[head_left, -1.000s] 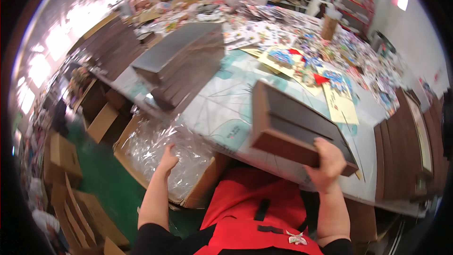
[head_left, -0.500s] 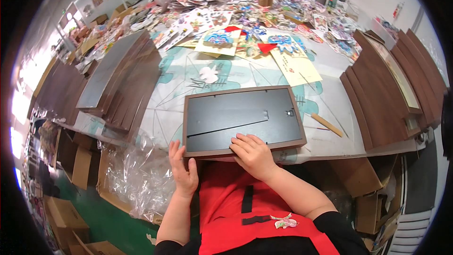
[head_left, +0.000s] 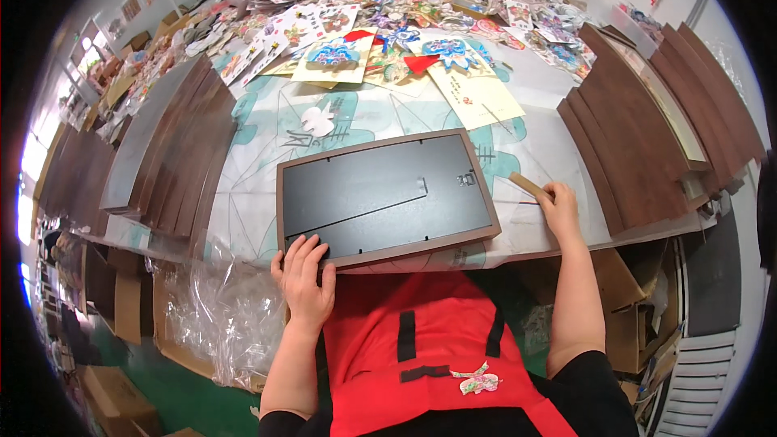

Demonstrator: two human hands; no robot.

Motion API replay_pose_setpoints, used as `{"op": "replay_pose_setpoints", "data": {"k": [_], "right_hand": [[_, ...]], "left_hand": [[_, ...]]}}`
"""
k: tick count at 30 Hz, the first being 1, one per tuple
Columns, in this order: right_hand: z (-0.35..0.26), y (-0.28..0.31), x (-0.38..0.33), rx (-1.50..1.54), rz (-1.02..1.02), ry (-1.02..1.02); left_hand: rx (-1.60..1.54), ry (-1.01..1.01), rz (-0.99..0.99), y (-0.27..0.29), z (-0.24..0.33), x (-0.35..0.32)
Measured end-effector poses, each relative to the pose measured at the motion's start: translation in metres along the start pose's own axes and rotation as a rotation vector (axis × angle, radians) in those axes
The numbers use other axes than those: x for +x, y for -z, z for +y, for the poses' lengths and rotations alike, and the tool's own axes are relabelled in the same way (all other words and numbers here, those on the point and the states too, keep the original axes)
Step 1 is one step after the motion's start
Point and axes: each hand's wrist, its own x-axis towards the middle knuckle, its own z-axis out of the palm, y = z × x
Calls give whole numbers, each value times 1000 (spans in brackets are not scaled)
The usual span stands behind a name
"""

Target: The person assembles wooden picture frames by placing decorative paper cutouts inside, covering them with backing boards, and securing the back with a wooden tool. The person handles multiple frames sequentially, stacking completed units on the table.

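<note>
Our left hand point(head_left: 303, 279) lies flat and open, palm down, fingers spread over the near left corner of the picture frame point(head_left: 384, 197), gripping nothing. The frame lies face down on the table point(head_left: 534, 142), its black backing board up and a brown wooden rim around it; it reaches from under our left fingertips away to the right, ending just short of our right hand point(head_left: 560, 204). That hand rests at the table's near edge, fingers curled on the end of a small wooden stick point(head_left: 530, 185) that points up and left from the knuckles toward the frame's far right corner; we cannot tell how firmly it is pinched. Beyond our right hand, further right, leans a row of dark brown frames point(head_left: 639, 125). Left of our left hand lies another stack of brown frames point(head_left: 174, 146). Far beyond both hands, colourful paper cutouts point(head_left: 388, 48) cover the table. Below our left hand, off the table's edge, crumpled clear plastic point(head_left: 218, 316) fills a cardboard box.
</note>
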Motion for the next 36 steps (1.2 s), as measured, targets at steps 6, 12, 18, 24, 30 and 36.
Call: {"op": "replay_pose_setpoints", "data": {"k": [6,12,18,24,30,36], "right_hand": [[-48,8,7,372,112,40],[-198,2,-29,370,-296,503],[-240,-24,-27,57,-408,667],[-245,-33,-23,66,-463,684],[-251,-33,-3,83,-682,710],[-243,-33,-5,98,-634,818]], "left_hand": [[-94,32,-51,10,4,10],[-277,-16,-183,11,9,24],[-228,36,-216,6,18,34],[-218,30,-214,1,21,34],[-223,39,-176,-1,22,33],[-257,42,-143,-2,24,33]]}}
